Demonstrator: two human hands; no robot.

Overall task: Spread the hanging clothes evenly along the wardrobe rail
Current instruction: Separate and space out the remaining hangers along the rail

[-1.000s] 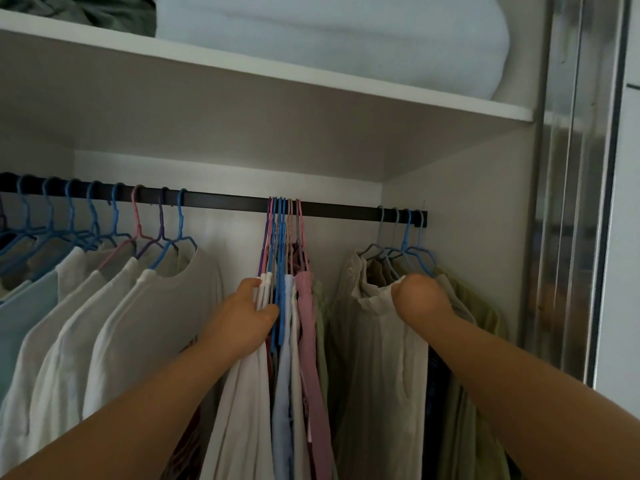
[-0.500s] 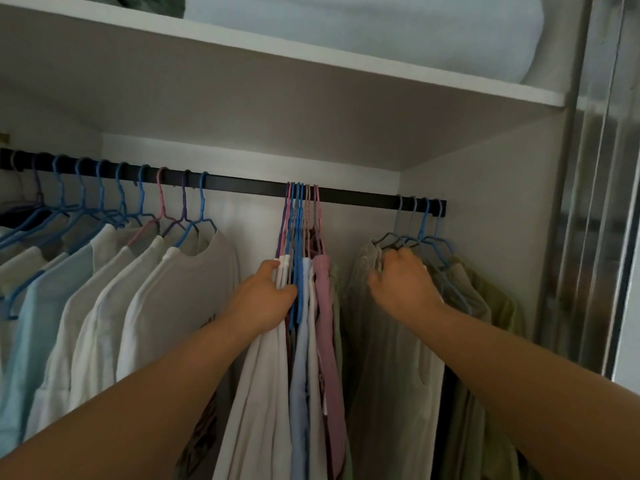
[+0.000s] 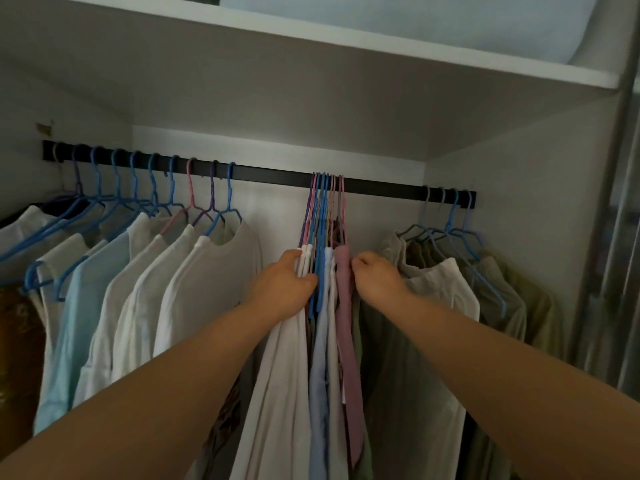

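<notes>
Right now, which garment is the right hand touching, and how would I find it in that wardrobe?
Follow the black rail to the tight bunch of hangers near its middle, with bare rail on either side. The pink garment hangs at that bunch's right edge, where the right hand meets it. It is the only pink one, beside white and pale blue pieces.

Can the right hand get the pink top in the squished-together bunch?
Probably yes. The right hand is already at the pink top, fingers curled by its edge, and nothing is between them. The left hand holds the white clothes on the bunch's other side.
</notes>
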